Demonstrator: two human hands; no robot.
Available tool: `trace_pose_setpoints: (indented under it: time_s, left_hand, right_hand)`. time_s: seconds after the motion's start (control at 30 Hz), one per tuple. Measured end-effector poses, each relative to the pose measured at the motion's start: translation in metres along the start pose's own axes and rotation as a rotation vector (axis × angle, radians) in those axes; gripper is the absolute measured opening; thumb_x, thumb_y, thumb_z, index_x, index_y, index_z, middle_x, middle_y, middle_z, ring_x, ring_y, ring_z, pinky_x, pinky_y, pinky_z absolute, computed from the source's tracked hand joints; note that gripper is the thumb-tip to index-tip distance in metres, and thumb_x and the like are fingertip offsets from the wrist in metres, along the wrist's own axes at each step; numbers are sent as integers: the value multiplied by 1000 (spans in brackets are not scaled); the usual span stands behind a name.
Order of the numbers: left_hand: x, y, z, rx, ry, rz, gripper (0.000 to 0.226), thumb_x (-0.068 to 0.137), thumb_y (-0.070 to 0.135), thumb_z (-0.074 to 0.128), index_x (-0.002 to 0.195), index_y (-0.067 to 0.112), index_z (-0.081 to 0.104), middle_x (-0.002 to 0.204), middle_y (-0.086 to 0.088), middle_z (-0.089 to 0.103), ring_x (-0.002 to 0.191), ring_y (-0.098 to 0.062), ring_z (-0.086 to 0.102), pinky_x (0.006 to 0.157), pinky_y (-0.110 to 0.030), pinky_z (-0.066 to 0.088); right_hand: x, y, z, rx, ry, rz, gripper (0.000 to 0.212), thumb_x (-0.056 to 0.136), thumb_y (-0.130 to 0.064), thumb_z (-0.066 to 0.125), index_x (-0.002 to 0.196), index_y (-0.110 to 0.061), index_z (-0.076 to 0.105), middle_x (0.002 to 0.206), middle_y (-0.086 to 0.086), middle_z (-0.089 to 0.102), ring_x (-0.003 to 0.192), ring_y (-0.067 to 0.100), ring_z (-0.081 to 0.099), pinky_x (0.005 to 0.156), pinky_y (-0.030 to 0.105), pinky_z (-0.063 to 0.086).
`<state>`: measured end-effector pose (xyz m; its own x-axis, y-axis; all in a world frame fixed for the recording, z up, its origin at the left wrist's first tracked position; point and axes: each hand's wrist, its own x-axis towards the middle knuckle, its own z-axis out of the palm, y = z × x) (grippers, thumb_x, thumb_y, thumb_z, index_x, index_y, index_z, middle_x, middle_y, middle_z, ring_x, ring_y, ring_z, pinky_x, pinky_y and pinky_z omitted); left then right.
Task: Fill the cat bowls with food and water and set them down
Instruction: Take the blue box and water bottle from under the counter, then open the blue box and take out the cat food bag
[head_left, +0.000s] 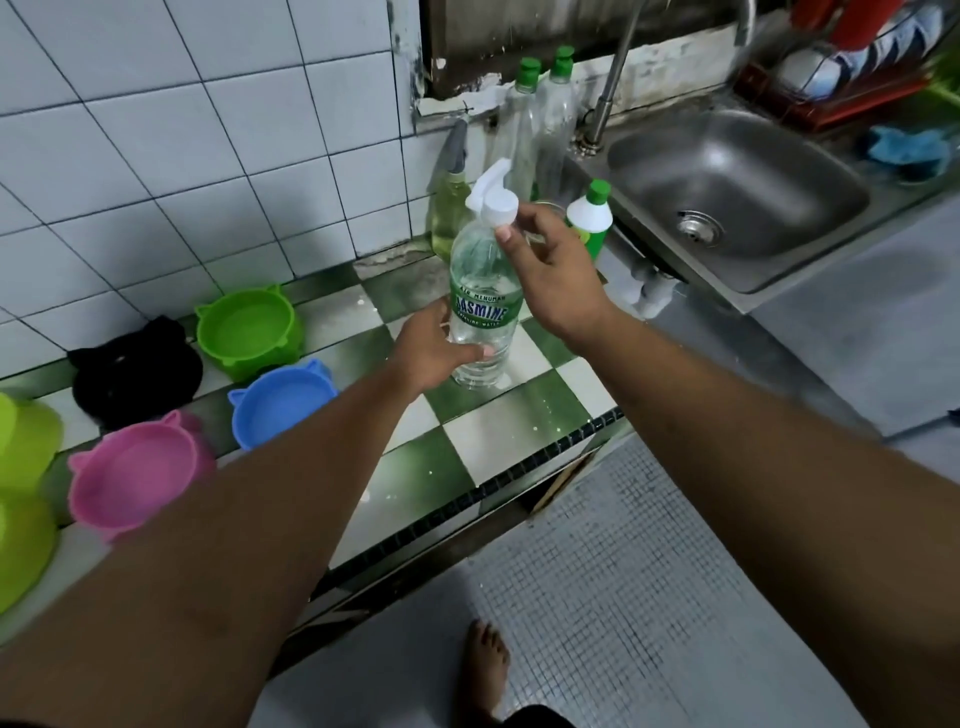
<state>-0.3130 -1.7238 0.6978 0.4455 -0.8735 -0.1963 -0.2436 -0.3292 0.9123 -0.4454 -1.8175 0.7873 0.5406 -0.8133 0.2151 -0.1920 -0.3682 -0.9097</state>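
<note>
1. Hands: my left hand (431, 348) grips the lower body of the water bottle (485, 312), fingers curled round it. My right hand (550, 260) pinches the white cap (500, 208) at the bottle's top.
2. Water bottle: clear with a green label, upright on the counter (498, 441).
3. Step in hand: I judge this to be opening the bottle, ahead of the water fill. The bowls look empty to me.
4. Next move: twist the cap off while my left hand steadies the bottle, then carry it left and tip it over a bowl.
5. Bowls, cat-eared, grouped left of the bottle and apart from it: green bowl (249, 332), black bowl (137, 374), blue bowl (283, 402), pink bowl (137, 467). Lime bowls (26, 441) are cut off at the frame's left edge.
6. Counter: green-and-white checker tile, speckled with droplets.
7. Room: white tiled wall (208, 130) behind; steel sink (737, 192) and tap (613, 88) to the right; green-capped bottles (589, 213) between bottle and sink; dish rack (831, 78) beyond; grey mosaic floor (649, 597).
</note>
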Motion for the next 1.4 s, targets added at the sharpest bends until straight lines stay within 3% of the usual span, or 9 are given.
trace_pose_setpoints:
  time_s: [0.2, 0.4, 0.57, 0.67, 0.77, 0.93, 1.1, 1.23, 1.4]
  left_hand:
    - [-15, 6, -3, -67, -11, 37, 77, 76, 3, 87, 144, 13, 53, 124, 10, 62, 108, -11, 61, 100, -26, 46]
    - [-44, 5, -25, -55, 26, 22, 101, 77, 13, 89, 160, 15, 32, 157, -6, 45, 131, -21, 52, 114, -43, 44]
    - [-83, -10, -68, -45, 136, 8, 88, 73, 24, 92, 150, 19, 49, 130, -3, 60, 109, -24, 67, 100, -40, 55]
    - [-110, -21, -100, -35, 228, -10, 60, 82, 18, 85, 137, 12, 61, 121, -11, 67, 83, -7, 64, 76, -15, 56]
    - [-137, -37, -132, -12, 332, -20, 47, 89, 18, 79, 133, 10, 63, 111, -6, 68, 83, -9, 62, 63, -2, 45]
    - [-187, -61, -186, -58, 428, -53, 51, 81, 34, 80, 127, 16, 65, 111, -10, 74, 100, -22, 72, 90, -36, 58]
    - [-239, -83, -249, -53, 628, -63, 35, 89, 19, 77, 123, 13, 69, 102, -2, 71, 88, -14, 66, 82, -20, 49]
    - [-290, -108, -300, -168, 765, -90, 22, 91, 23, 74, 112, 22, 69, 99, 0, 70, 89, -18, 67, 86, -36, 57]
    - [-341, -135, -350, -243, 868, -159, 21, 82, 34, 74, 102, 29, 68, 99, -2, 73, 90, -22, 69, 90, -52, 60]
  right_hand:
    - [-12, 3, 7, -68, 45, -3, 41, 94, -37, 59, 130, -16, 57, 124, -3, 62, 117, 13, 58, 104, 43, 48]
    - [-45, -9, 26, -258, 352, 22, 52, 87, -41, 64, 127, -11, 49, 127, 6, 49, 120, 23, 46, 106, 43, 41]
    - [-81, -35, 69, -387, 344, -144, 38, 86, -29, 64, 112, -5, 51, 118, 15, 47, 110, 29, 45, 97, 38, 38]
    - [-98, -46, 108, -351, 178, -203, 34, 86, -26, 65, 110, -6, 51, 112, 13, 47, 104, 25, 45, 93, 36, 41]
    - [-109, -57, 150, -295, 77, -220, 33, 85, -28, 67, 105, -6, 53, 107, 10, 50, 99, 25, 49, 90, 42, 45]
    - [-128, -79, 210, -164, -41, -180, 31, 86, -21, 71, 108, -8, 54, 106, 1, 49, 96, 23, 55, 87, 41, 49]
    - [-145, -100, 268, -155, -142, -181, 27, 87, -22, 69, 106, -9, 55, 103, 5, 53, 93, 21, 53, 86, 35, 47]
    - [-160, -129, 319, -124, -216, -172, 19, 88, -24, 68, 97, -13, 55, 96, 7, 57, 82, 25, 56, 70, 28, 44]
    - [-182, -157, 381, -82, -317, -195, 15, 87, -26, 67, 91, -16, 57, 86, 6, 61, 74, 20, 56, 69, 24, 46]
